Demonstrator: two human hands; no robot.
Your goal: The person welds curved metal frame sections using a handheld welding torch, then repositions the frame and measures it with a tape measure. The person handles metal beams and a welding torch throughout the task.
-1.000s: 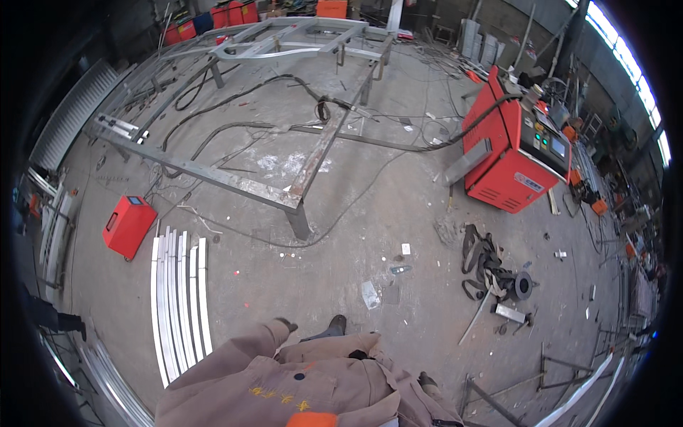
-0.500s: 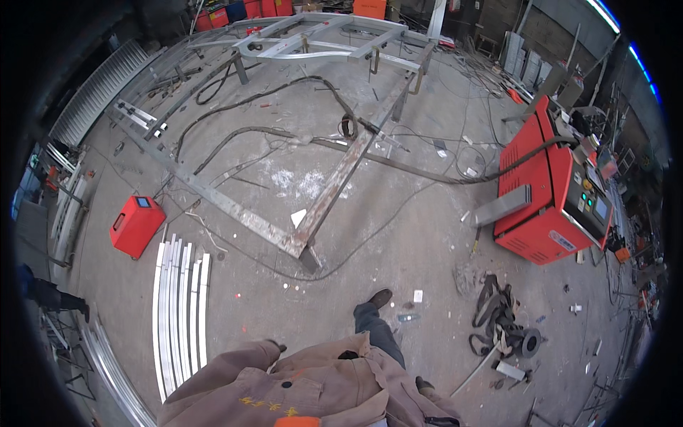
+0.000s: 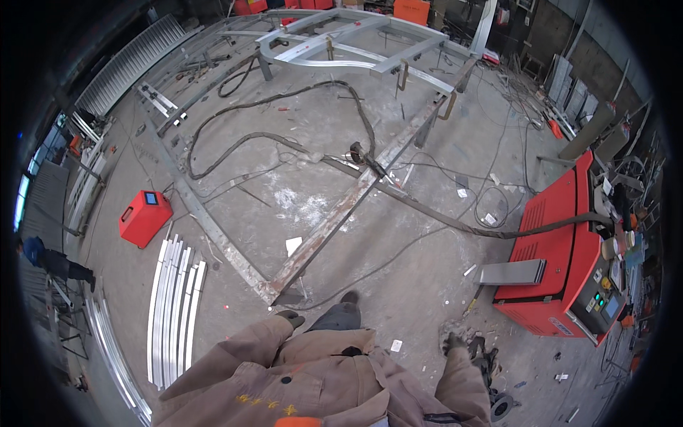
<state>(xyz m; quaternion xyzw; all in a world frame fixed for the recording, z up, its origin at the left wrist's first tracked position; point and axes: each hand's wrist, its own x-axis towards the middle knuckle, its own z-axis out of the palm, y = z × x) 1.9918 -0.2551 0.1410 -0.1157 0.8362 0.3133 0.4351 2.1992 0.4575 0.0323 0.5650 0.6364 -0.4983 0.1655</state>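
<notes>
My left hand (image 3: 290, 317), in a dark glove, is in front of my waist. It is nearest the corner of a long steel frame (image 3: 324, 229) and appears apart from it. Out to my right, my right hand (image 3: 453, 343), also dark-gloved, hangs above the floor beside a tangle of dark straps (image 3: 489, 366). My right sleeve hides part of that tangle. I see nothing held in either hand, but the fingers are too small and dark to read.
A red machine (image 3: 544, 242) with a control panel stands at right; its thick cable (image 3: 455, 222) crosses the frame. At left are a small red unit (image 3: 145, 218) and several silver metal bars (image 3: 171, 313). A person (image 3: 57, 262) is at far left.
I have stepped forward, so the frame's corner is closer to my body. My left hand has come forward, and my right hand has swung out to the right.
</notes>
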